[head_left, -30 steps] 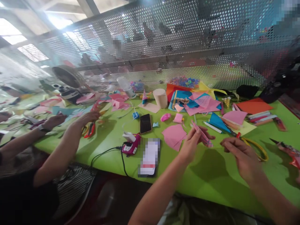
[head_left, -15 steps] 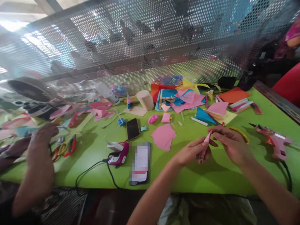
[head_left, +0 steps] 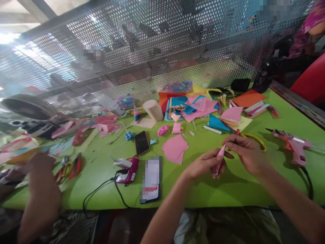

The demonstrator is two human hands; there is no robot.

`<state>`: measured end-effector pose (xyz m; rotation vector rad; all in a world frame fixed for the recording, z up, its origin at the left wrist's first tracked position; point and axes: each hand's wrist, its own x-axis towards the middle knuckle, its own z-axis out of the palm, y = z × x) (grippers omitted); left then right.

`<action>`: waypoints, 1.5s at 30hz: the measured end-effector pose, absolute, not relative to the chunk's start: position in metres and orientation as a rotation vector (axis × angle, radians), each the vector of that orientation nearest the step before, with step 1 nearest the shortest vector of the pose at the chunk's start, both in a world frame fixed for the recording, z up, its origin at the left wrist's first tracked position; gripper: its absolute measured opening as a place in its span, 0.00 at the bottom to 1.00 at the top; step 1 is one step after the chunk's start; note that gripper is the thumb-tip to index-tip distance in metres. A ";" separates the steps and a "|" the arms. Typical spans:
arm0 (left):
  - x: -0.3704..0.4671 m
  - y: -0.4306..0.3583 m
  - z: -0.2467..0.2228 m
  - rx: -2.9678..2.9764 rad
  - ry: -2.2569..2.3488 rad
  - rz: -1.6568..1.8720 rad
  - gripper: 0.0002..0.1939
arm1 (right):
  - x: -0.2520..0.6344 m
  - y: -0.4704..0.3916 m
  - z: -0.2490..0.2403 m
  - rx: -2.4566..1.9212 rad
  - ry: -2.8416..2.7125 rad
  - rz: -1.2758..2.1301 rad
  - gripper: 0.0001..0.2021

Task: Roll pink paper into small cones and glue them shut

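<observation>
A slim pink paper cone with faint lines on it points upward above the green table. Wrapped round its lower part, my left hand is closed on the cone. The thumb and fingers of my right hand are pinched together at the cone's tip. A small red end shows just above my right hand; whether I hold it I cannot tell. Close by on the left lie several pink paper pieces. Yellow-handled scissors lie behind my right hand.
A pink glue gun with a cord lies right. Phones, a purple device and pliers lie left. Coloured paper is piled at the back, before a perforated metal screen. A co-worker's arm rests at far left.
The view has shifted slightly. Both my hands stay on the cone in nearly the same pose. The co-worker's hand at far left has moved a little lower.
</observation>
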<state>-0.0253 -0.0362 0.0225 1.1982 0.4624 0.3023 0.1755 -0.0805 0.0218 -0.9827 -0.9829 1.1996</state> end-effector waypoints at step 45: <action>-0.020 -0.030 0.012 1.152 0.540 0.320 0.36 | 0.180 -0.077 0.019 -1.241 -1.097 0.946 0.12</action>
